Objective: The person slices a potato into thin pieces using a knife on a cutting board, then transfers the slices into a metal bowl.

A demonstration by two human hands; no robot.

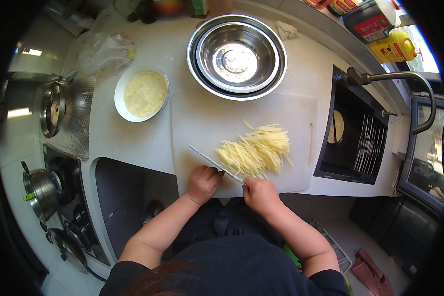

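Note:
A heap of thin pale-yellow potato strips lies on the white cutting board. My right hand is closed around the handle end of a knife, whose blade shows almost edge-on as a thin grey line slanting to the upper left. The blade lies along the near-left side of the heap. Just on its near side, my left hand has its fingers curled close to the blade. Whatever those fingers hold, if anything, is hidden beneath them.
Two nested steel bowls stand behind the board. To their left are a white bowl of pale cloudy contents and a plastic bag. A dark sink with a faucet is at right; a steel pot sits on the left stove.

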